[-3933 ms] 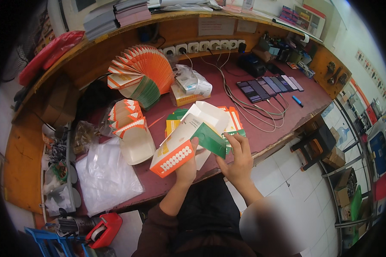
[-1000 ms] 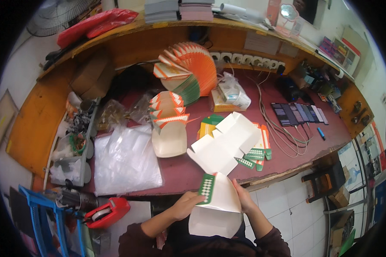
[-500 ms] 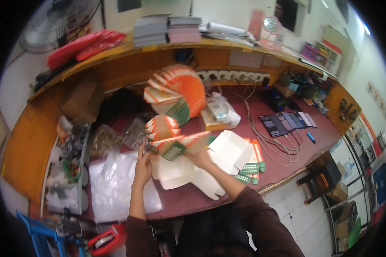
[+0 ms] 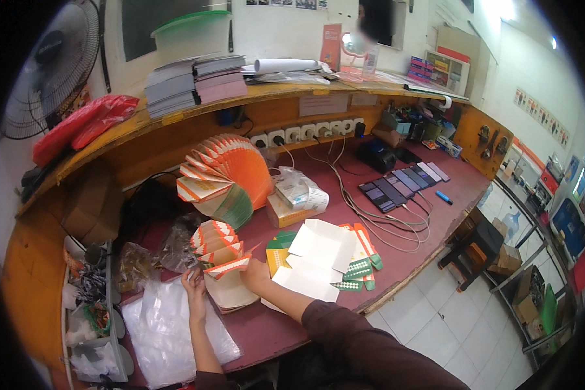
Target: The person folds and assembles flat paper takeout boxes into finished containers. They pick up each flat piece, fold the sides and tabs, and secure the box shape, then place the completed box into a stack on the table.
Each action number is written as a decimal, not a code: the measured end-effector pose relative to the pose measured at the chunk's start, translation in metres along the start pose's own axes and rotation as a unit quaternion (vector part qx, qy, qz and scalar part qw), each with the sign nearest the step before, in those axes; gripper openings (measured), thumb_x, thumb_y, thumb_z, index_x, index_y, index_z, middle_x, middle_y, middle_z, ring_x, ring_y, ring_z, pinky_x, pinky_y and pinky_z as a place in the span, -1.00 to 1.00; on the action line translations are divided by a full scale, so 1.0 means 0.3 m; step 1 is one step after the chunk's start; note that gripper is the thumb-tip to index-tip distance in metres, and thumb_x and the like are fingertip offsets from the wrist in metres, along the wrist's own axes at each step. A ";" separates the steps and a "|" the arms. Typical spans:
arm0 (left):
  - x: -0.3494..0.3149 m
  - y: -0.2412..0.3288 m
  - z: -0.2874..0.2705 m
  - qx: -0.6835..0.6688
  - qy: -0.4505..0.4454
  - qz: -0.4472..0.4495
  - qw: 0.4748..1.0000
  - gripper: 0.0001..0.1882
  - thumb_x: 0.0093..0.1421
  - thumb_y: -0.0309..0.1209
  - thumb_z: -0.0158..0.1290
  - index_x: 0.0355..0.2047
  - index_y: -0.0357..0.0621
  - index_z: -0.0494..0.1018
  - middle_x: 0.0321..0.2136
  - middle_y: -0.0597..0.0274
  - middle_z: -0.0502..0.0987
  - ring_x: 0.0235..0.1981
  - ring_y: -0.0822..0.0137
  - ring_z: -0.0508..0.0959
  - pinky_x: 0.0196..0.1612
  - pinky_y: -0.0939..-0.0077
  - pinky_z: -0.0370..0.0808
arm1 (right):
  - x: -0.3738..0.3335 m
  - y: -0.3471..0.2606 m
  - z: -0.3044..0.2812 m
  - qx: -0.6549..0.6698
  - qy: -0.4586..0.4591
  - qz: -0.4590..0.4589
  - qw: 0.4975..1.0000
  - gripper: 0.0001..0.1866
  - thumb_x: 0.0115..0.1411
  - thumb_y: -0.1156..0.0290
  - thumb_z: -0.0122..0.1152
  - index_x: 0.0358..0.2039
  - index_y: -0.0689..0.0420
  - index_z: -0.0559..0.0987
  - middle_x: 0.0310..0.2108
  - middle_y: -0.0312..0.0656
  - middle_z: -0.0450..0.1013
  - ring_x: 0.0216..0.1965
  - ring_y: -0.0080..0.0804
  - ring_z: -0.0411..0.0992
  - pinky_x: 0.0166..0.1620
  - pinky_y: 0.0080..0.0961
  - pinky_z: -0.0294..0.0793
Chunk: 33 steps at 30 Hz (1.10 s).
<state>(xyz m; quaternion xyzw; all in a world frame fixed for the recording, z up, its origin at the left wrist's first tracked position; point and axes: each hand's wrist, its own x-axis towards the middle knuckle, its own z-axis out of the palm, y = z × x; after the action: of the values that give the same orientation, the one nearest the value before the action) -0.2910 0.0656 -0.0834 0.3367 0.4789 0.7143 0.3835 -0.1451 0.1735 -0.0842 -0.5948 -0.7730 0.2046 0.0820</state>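
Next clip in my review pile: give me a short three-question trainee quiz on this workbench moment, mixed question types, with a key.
1. True or false: both hands are at the small fanned stack of orange-and-white folded cards.
2. Multiple choice: what lies under the left hand and forearm? A) a clear plastic bag B) a row of phones C) a red cloth
3. Fill in: the row of dark phones lies on the person's ____ side of the bench.

Key
1. True: the left hand touches the stack's left edge, the right hand its right.
2. A, the clear plastic bag.
3. right
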 end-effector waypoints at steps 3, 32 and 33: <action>-0.003 -0.090 -0.004 0.261 0.005 -0.034 0.965 -0.52 0.20 -0.52 -0.23 0.14 -0.12 -0.02 0.10 0.01 0.20 0.13 0.15 0.22 0.17 0.38 0.14 | -0.025 0.027 -0.068 0.031 -0.013 -0.059 0.998 -0.52 0.07 0.18 0.12 -0.05 0.20 0.44 -0.29 0.06 0.50 -0.19 -0.07 0.49 -0.13 -0.21 0.47; -0.556 0.171 0.953 0.090 -0.238 0.137 0.957 -0.60 0.11 -0.34 0.11 -0.12 -0.30 0.30 -0.23 0.08 0.45 -0.19 0.31 0.52 -0.28 0.46 0.55 | -0.746 0.567 -0.585 0.220 0.396 -0.274 0.848 -0.51 -0.12 0.64 0.19 -0.08 0.19 0.47 -0.15 -0.06 0.45 -0.17 -0.12 0.45 -0.11 -0.35 0.43; -0.565 0.199 0.952 0.101 -0.248 0.144 0.953 -0.60 0.11 -0.35 0.11 -0.11 -0.30 0.30 -0.23 0.08 0.46 -0.19 0.32 0.52 -0.29 0.46 0.55 | -0.763 0.558 -0.597 0.214 0.378 -0.276 0.857 -0.47 -0.15 0.66 0.19 -0.05 0.18 0.46 -0.13 -0.07 0.45 -0.15 -0.10 0.44 -0.09 -0.34 0.42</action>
<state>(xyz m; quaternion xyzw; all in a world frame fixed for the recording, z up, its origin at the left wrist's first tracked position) 0.0190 0.0248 0.0433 0.6056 0.3850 0.6039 0.3468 0.1334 0.0294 0.0351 -0.3562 -0.7520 0.0933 0.5468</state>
